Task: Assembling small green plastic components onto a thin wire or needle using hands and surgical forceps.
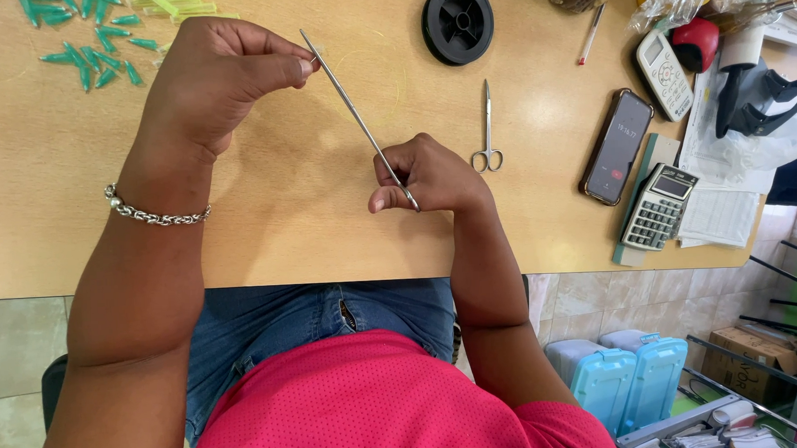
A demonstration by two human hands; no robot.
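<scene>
My left hand (213,85) pinches the top of a long thin steel needle-like rod (359,119) slanting above the pale wooden surface (293,228); my right hand (428,174) grips its lower end. It seems I'm threading; steadiness matters next.

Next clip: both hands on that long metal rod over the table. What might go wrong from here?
1. The thin metal rod is held only at its ends, by left hand and right hand; it might slip or flex.
2. Its lower tip sits by the right fingers, so a poke seems possible.
</scene>
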